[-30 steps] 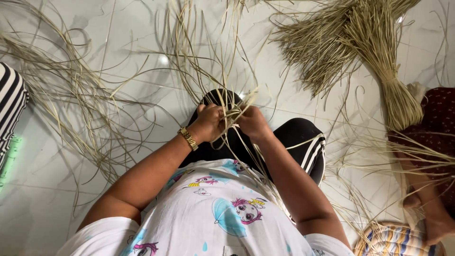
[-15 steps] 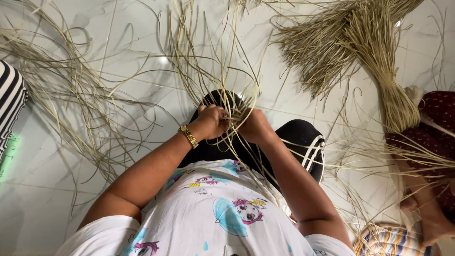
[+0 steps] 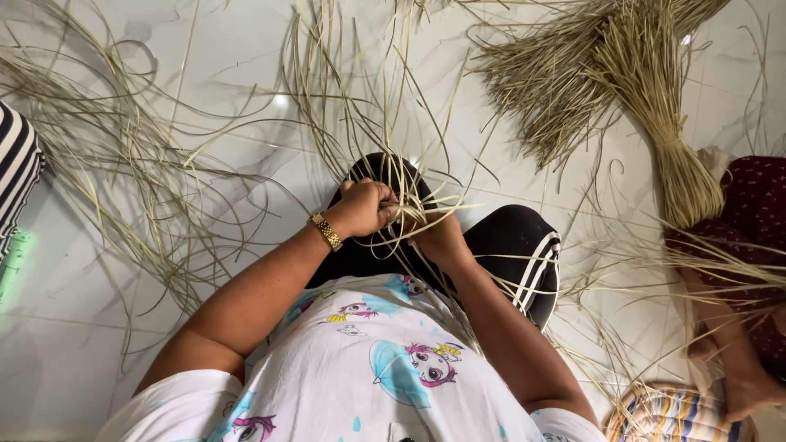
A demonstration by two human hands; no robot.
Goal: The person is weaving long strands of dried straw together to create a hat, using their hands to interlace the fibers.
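both hands, left hand [image 3: 366, 207] and right hand [image 3: 438, 237], have fingers clenched on thin straw strands [image 3: 409, 214] over the knees. a hard tug could likely snap or tangle them with loose straw [image 3: 147, 188] nearby.

Seen from above, seated on a pale tiled floor [image 3: 98, 344]. Left hand [image 3: 366, 209], with a gold watch [image 3: 325, 232] at the wrist, closed in a grip on a cluster of pale straw strands [image 3: 409, 209]. Right hand [image 3: 440, 237] just beside it, fingers curled among the same strands. Strands fanning upward and outward from both hands. Loose straw [image 3: 123, 180] scattered across the floor at left. Tied straw bundle [image 3: 655, 123] lying at upper right. Another person's leg [image 3: 729, 344] at the right edge, in dark red cloth.
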